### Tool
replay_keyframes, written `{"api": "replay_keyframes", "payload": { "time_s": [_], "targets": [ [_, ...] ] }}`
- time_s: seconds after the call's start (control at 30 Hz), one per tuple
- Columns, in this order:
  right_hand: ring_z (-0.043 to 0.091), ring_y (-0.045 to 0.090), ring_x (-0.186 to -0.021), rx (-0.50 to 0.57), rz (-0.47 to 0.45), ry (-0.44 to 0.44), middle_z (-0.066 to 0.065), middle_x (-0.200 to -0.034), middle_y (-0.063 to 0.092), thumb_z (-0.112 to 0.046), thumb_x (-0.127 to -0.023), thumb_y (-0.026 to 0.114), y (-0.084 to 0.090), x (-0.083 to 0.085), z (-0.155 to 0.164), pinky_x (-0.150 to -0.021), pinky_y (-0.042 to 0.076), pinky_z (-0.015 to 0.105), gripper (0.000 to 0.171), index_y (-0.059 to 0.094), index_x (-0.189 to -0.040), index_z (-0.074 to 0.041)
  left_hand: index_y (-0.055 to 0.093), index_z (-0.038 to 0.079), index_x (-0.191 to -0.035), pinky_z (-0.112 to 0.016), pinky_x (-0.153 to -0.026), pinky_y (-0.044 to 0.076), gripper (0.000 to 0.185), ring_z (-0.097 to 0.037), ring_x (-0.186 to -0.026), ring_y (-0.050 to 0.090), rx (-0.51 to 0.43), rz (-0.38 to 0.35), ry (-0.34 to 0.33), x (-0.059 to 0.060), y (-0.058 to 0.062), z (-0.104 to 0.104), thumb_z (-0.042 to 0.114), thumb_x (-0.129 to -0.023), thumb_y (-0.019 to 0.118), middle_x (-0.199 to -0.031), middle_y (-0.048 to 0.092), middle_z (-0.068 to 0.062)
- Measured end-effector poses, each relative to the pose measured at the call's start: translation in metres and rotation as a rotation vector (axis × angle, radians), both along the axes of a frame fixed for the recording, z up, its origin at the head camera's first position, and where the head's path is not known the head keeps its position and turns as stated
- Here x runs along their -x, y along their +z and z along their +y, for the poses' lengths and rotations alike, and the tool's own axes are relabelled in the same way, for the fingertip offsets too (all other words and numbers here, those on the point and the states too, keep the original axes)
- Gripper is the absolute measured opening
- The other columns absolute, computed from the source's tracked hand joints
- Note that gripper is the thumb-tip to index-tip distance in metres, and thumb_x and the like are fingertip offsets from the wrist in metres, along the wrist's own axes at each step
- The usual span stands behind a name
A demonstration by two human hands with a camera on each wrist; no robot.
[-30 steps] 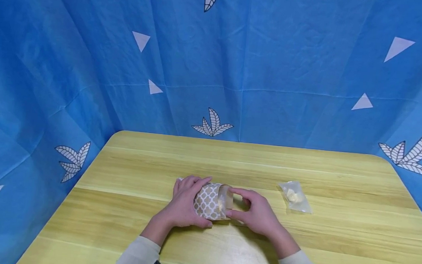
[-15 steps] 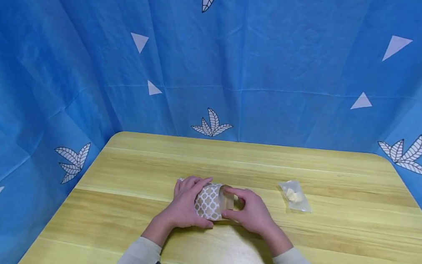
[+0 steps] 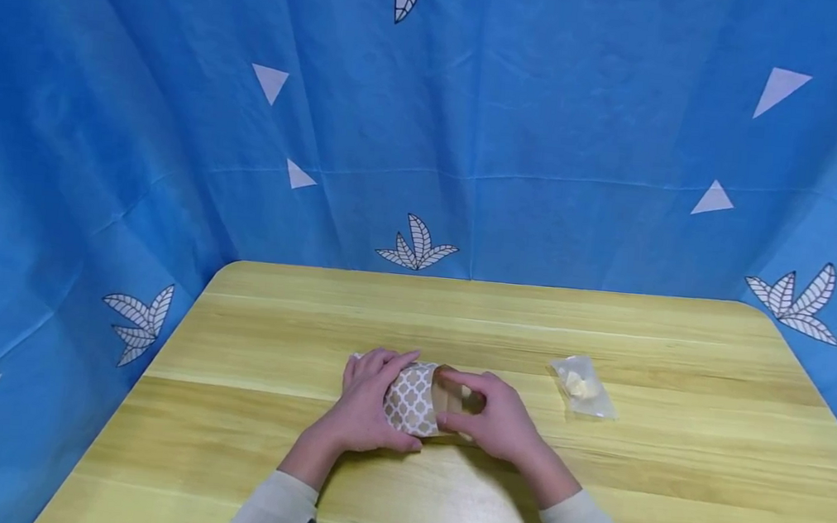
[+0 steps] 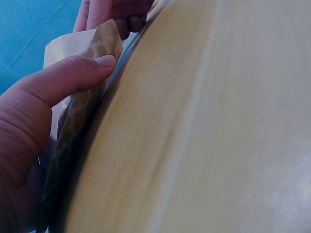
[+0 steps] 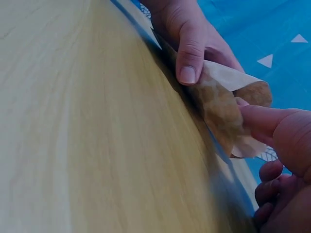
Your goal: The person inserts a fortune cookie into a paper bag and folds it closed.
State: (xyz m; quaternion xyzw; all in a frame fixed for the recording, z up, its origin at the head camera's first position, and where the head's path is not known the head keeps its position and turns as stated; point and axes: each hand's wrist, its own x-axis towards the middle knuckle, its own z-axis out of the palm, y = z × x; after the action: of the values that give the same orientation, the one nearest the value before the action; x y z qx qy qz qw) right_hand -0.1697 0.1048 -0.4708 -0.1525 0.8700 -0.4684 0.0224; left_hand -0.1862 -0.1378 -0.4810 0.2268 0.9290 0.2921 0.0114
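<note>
Blue cloth w/ leaf print hung behind the table. Patterned paper bag lay mid-table; my left hand curled round its body, right hand pinched the open mouth. Best to hold the mouth wide, no creasing. Clear packet sat well apart, right.

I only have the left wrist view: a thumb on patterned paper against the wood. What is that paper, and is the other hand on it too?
Observer: It is a small patterned paper bag lying on the table. The left hand grips its left part.
Operator: And the other hand?
Observer: The right hand holds the bag's open end, thumb against the paper.
Operator: Anything else on the table?
Observer: A small clear packet with pale contents lies to the right, apart from both hands.
</note>
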Motion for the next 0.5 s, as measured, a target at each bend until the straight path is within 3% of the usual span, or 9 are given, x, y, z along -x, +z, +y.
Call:
{"api": "replay_keyframes", "payload": {
  "time_s": [0.13,0.3,0.5],
  "targets": [
    [0.026,0.057,-0.109,0.03,-0.016,-0.018,0.003,-0.122,0.065,-0.031,-0.079,0.086,0.008,-0.005,0.012,-0.092,0.047,0.048,0.056,0.068,-0.131,-0.021,0.034,0.03,-0.156,-0.055,-0.114,-0.003,0.124,-0.021,-0.135,0.03,0.004,-0.007,0.008,0.0,0.0,0.0,0.058,-0.049,0.092,-0.141,0.041,-0.001],
    [0.03,0.058,-0.111,0.054,0.034,-0.038,0.008,-0.118,0.065,-0.027,-0.082,0.084,0.021,-0.01,0.034,-0.094,0.048,0.049,0.053,0.067,-0.131,-0.016,0.034,0.031,-0.156,-0.056,-0.114,-0.003,0.124,-0.021,-0.134,0.031,0.0,-0.009,0.011,0.0,0.001,0.002,0.056,-0.05,0.092,-0.14,0.041,-0.002],
    [0.027,0.053,-0.124,0.059,0.057,-0.064,0.003,-0.13,0.063,-0.025,-0.082,0.085,0.029,-0.01,0.058,-0.103,0.043,0.048,0.055,0.066,-0.132,-0.015,0.034,0.032,-0.156,-0.056,-0.114,-0.004,0.124,-0.022,-0.134,0.031,-0.011,-0.014,0.012,0.0,0.001,0.003,0.056,-0.049,0.093,-0.14,0.041,-0.001]
  ]
}}
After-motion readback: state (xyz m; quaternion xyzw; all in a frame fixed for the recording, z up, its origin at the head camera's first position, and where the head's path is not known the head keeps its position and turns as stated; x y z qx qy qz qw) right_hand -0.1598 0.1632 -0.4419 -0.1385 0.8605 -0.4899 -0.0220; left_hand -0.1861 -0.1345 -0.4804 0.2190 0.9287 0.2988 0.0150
